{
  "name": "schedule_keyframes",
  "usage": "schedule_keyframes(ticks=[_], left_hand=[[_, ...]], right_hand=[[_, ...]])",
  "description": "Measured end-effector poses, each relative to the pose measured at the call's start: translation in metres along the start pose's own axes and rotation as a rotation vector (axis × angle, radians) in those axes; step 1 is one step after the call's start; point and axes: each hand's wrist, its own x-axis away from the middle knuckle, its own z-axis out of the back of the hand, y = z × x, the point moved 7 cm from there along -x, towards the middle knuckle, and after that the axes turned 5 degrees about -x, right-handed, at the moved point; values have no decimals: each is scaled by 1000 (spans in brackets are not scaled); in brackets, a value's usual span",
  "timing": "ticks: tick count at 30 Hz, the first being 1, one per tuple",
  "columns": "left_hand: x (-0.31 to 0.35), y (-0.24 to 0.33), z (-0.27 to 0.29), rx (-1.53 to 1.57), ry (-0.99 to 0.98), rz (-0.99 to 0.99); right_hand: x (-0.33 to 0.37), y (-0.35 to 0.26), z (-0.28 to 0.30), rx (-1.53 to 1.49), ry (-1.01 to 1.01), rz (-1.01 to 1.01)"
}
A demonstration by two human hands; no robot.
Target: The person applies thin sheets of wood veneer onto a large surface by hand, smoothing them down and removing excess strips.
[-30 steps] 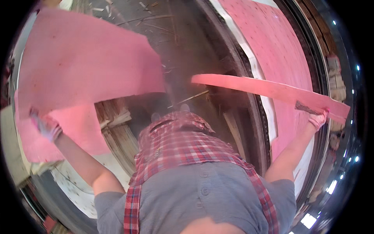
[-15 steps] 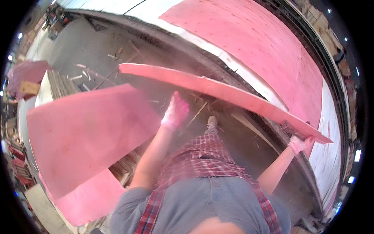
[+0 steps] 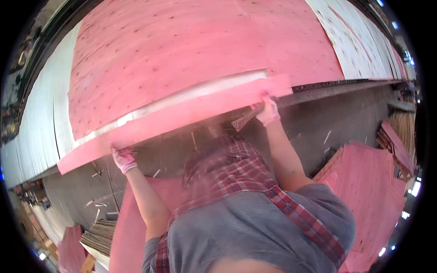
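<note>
A long, narrow strip of pink veneer [image 3: 182, 110] lies across both hands along the near edge of the work surface. My left hand [image 3: 124, 159] grips its lower edge near the left end. Near its right end, my right hand [image 3: 268, 110] holds the strip and also a dark, flat, wedge-shaped tool [image 3: 245, 120], whose exact kind I cannot make out. Beyond the strip spreads a large pink veneer sheet [image 3: 168, 59] with dark knots. A pale band [image 3: 214, 85] shows between that sheet and the strip.
White veneer [image 3: 38, 123] extends at the left, and more white veneer [image 3: 350, 41] at the right. Pink sheets are stacked [image 3: 364, 191] behind me at the right; another pink sheet [image 3: 129, 227] is at the lower left. Wood scraps [image 3: 98, 204] litter the floor.
I have turned toward the work surface. The strip has moved over its near edge, and my left hand, free and open before, now grips the strip's left part.
</note>
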Motion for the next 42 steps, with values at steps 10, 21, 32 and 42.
schedule_keyframes(ticks=[10,21,32,42], left_hand=[[-103,-36,3,-37,93,151],[-89,-58,-2,-507,209,601],[-108,-47,5,-955,-59,864],[-73,-9,-121,-1934,-398,-322]], right_hand=[[-47,26,-42,90,362,-20],[-48,22,-44,412,561,-264],[-48,17,-47,657,521,-258],[-46,4,-44,1053,523,-453]])
